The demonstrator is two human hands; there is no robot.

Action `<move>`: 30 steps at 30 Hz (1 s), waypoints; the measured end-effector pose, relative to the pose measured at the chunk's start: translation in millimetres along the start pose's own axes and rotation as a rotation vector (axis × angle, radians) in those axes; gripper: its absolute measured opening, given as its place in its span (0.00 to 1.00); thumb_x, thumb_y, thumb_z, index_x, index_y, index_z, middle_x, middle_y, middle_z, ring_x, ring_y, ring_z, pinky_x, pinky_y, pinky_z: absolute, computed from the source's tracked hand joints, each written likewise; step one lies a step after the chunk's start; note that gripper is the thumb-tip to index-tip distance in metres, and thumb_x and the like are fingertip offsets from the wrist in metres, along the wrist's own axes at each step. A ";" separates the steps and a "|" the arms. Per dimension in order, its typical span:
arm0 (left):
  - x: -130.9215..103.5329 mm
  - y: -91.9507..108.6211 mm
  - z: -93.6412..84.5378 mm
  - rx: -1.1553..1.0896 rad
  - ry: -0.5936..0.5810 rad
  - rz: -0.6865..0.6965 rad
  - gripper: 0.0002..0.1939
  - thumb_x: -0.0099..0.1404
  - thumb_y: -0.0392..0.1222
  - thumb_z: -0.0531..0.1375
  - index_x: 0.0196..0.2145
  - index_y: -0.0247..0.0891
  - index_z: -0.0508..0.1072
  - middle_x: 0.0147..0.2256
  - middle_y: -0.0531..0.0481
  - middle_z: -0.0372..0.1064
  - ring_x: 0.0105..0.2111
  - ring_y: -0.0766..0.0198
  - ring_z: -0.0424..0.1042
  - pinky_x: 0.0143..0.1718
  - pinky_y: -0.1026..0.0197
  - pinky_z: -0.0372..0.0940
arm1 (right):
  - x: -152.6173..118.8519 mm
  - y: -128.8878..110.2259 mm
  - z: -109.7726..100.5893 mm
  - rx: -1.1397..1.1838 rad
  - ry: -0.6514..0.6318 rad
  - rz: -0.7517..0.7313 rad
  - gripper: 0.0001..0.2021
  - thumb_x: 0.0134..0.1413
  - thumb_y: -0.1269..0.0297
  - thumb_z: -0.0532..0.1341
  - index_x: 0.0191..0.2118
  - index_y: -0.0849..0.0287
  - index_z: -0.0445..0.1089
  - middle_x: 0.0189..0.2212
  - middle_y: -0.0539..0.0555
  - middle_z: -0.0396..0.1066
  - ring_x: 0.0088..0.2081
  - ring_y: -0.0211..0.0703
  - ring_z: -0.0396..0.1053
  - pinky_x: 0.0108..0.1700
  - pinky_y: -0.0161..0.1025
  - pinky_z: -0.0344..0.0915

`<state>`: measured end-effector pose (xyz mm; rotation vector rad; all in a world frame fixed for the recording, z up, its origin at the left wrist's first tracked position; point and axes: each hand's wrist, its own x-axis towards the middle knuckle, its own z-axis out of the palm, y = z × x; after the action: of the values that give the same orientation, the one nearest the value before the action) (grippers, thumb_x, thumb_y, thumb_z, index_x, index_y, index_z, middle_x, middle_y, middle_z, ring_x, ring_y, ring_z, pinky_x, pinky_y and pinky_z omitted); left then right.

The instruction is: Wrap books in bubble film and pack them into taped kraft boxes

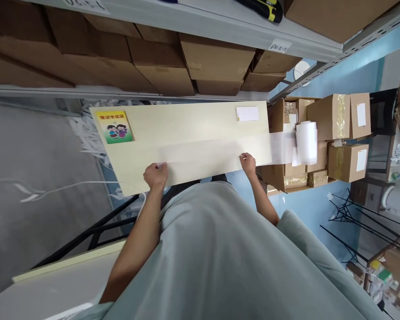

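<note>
A translucent sheet of plastic film lies stretched over the cream table, running right to a roll of film beside the table's right end. My left hand is closed on the film's left end, near the front edge. At the film's front edge farther right, my right hand pinches it. A yellow and green book with two cartoon children on its cover rests at the table's back left. Toward the back right lies a small white paper slip.
Metal shelving with cardboard boxes spans the space behind the table. More cardboard boxes stand at the right. A white cable crosses at the left, above a black metal frame.
</note>
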<state>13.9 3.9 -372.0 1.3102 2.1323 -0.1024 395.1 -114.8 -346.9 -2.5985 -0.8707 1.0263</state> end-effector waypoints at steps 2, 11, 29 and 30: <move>2.2 -4.6 -6.8 -0.010 0.032 -0.048 0.11 0.66 0.50 0.61 0.34 0.41 0.75 0.38 0.39 0.79 0.47 0.40 0.79 0.55 0.42 0.72 | 3.2 -6.0 5.2 -0.010 -0.053 -0.029 0.12 0.73 0.63 0.62 0.55 0.57 0.80 0.49 0.59 0.85 0.49 0.49 0.81 0.57 0.42 0.73; 8.7 -45.2 -38.4 -0.054 0.092 -0.194 0.13 0.66 0.51 0.63 0.37 0.38 0.78 0.42 0.39 0.81 0.50 0.42 0.80 0.59 0.45 0.72 | 1.7 -49.1 39.6 -0.048 -0.216 -0.248 0.13 0.74 0.64 0.62 0.57 0.57 0.80 0.52 0.58 0.83 0.48 0.49 0.81 0.57 0.44 0.74; 54.9 -59.3 -68.9 0.046 0.093 -0.390 0.18 0.61 0.51 0.64 0.46 0.43 0.83 0.52 0.47 0.85 0.57 0.44 0.81 0.62 0.42 0.73 | 8.9 28.0 -97.8 -0.699 0.483 -0.145 0.33 0.81 0.58 0.47 0.82 0.70 0.50 0.83 0.74 0.39 0.83 0.63 0.38 0.80 0.66 0.46; 56.5 -56.7 -66.0 0.055 0.093 -0.375 0.20 0.61 0.52 0.63 0.48 0.43 0.83 0.55 0.46 0.84 0.58 0.45 0.81 0.63 0.45 0.73 | 15.1 42.2 -120.2 -0.743 0.481 -0.113 0.34 0.81 0.58 0.46 0.82 0.71 0.48 0.83 0.74 0.39 0.83 0.63 0.38 0.80 0.64 0.46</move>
<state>-81.4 44.0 -364.0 0.9456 2.4492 -0.2602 504.4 -137.7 -283.7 -3.0937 -1.4286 -0.0101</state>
